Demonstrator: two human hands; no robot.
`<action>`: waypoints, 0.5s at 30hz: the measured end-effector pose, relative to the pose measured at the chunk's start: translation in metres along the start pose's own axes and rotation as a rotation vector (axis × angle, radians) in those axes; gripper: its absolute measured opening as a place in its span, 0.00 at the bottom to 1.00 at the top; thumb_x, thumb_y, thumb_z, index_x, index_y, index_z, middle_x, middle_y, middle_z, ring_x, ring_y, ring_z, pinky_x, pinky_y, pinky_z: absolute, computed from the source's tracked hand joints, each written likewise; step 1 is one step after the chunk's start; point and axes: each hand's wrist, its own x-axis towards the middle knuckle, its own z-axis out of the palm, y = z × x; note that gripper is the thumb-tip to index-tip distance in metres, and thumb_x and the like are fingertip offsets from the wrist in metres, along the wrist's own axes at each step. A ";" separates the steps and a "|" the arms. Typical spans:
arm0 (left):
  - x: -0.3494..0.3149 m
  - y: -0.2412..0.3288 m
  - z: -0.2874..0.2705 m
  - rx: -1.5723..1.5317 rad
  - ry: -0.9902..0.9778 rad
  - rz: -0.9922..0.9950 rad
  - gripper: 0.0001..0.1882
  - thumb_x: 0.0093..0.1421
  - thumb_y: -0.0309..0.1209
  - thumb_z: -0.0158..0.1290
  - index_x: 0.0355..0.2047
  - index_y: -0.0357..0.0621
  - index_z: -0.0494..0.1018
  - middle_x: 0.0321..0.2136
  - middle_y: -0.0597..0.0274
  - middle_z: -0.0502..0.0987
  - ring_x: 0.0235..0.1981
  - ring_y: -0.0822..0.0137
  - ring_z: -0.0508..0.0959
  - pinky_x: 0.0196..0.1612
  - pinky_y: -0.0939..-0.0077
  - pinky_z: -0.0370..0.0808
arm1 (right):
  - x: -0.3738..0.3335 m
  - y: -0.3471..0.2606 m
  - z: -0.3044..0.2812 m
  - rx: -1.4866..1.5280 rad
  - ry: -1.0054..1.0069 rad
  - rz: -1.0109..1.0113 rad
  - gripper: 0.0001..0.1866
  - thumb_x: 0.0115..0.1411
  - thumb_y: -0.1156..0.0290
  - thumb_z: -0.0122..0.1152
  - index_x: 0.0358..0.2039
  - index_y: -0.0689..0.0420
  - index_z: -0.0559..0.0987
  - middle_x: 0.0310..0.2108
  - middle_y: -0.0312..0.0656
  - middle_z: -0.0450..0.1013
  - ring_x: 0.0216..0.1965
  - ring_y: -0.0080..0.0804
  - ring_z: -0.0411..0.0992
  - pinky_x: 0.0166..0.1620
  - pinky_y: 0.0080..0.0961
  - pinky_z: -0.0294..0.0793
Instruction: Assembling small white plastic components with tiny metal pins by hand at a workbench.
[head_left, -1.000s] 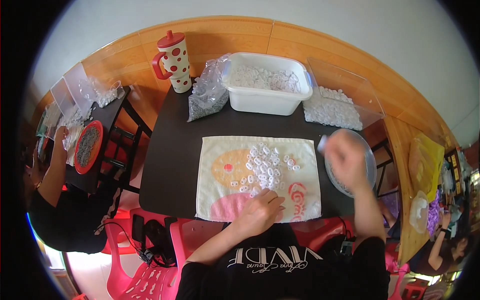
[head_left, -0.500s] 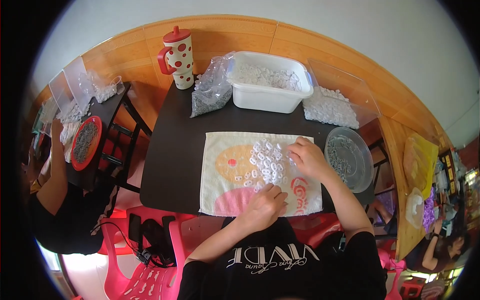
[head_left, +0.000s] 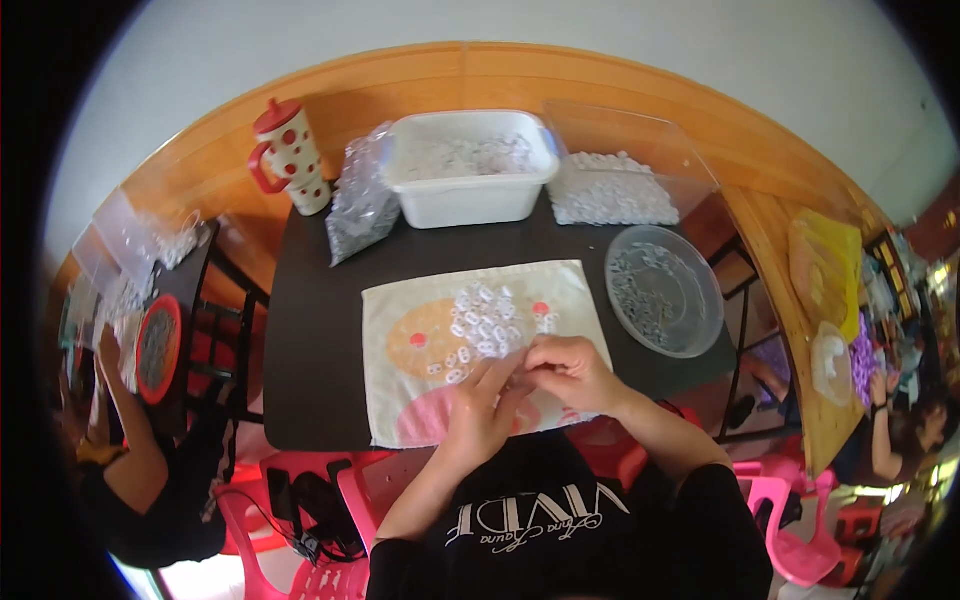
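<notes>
My left hand [head_left: 484, 408] and my right hand [head_left: 570, 374] meet fingertip to fingertip above the near part of a printed cloth [head_left: 385, 318]. Each has its fingers drawn together in a pinch; whatever is between them is too small and too hidden to name. Just beyond my fingers lies a loose heap of small white plastic pieces [head_left: 487, 322] with holes in them. A few more white pieces [head_left: 547, 322] sit apart, to the right of the heap.
Along the back of the dark table [head_left: 310, 370] stand a spotted tumbler [head_left: 296, 165], a bag of grey bits [head_left: 362, 205], a white tub [head_left: 470, 205] and a clear box of white pieces [head_left: 610, 195]. A round clear tray [head_left: 668, 295] with small metal-coloured parts is at right. Other people sit on both sides.
My right hand has come from beside the heap down to my left hand, and they now touch. The whole view has shifted, with the table's things appearing further left.
</notes>
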 end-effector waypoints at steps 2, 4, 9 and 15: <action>0.002 -0.001 0.003 0.013 -0.041 0.020 0.21 0.52 0.14 0.59 0.48 0.34 0.76 0.32 0.54 0.78 0.31 0.66 0.79 0.35 0.76 0.76 | -0.005 -0.007 -0.002 0.051 -0.012 0.020 0.03 0.57 0.82 0.62 0.32 0.63 0.79 0.26 0.41 0.72 0.29 0.30 0.72 0.34 0.24 0.70; 0.001 -0.007 0.005 0.061 -0.069 0.044 0.17 0.53 0.14 0.58 0.44 0.34 0.78 0.32 0.55 0.79 0.32 0.69 0.79 0.35 0.79 0.75 | -0.011 -0.005 -0.020 0.094 0.020 -0.004 0.05 0.55 0.82 0.64 0.33 0.62 0.79 0.27 0.41 0.73 0.30 0.31 0.73 0.34 0.25 0.71; -0.007 -0.012 0.010 -0.258 -0.039 -0.235 0.13 0.54 0.12 0.57 0.38 0.37 0.80 0.33 0.61 0.79 0.32 0.74 0.77 0.35 0.82 0.74 | -0.042 0.024 -0.144 -0.710 0.286 0.202 0.09 0.52 0.78 0.67 0.35 0.60 0.80 0.32 0.47 0.74 0.35 0.46 0.75 0.39 0.34 0.74; -0.004 -0.024 0.024 -0.305 0.117 -0.056 0.13 0.53 0.11 0.57 0.37 0.39 0.80 0.35 0.62 0.78 0.30 0.75 0.77 0.31 0.84 0.73 | -0.057 0.032 -0.171 -0.882 0.057 0.340 0.19 0.49 0.76 0.69 0.44 0.58 0.78 0.36 0.52 0.73 0.45 0.54 0.71 0.48 0.39 0.71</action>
